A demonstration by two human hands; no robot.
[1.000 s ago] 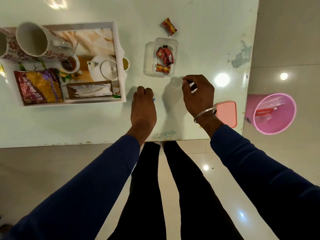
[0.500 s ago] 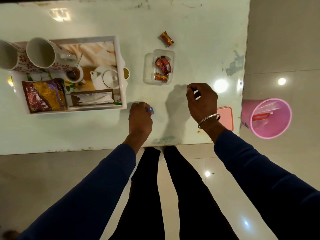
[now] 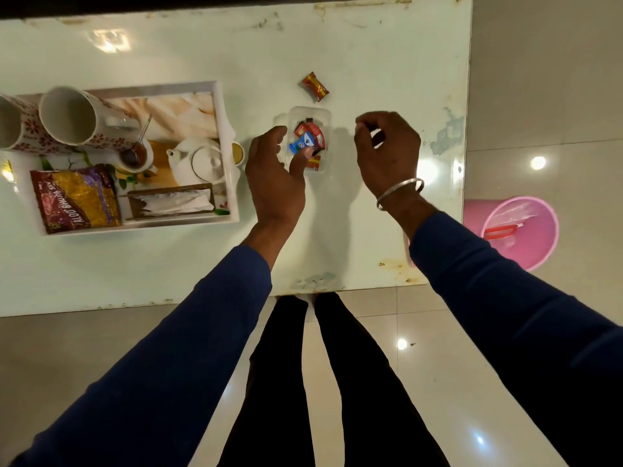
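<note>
We list one blue sweet (image 3: 301,144), glossy-wrapped, in one clear tub (image 3: 325,112) beside three red sweets (image 3: 315,133). Left hand (image 3: 273,176) spread, thumb touching it. Right hand (image 3: 387,153) curled; we cannot tell its contents.

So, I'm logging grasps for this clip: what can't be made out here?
Head view: whether the left hand grips the blue packet over the clear box; its fingers cover the contact.
Head view: what the right hand pinches, if anything; curled fingers hide it.
Head view: leftmost mug, cut off by the left edge.
</note>
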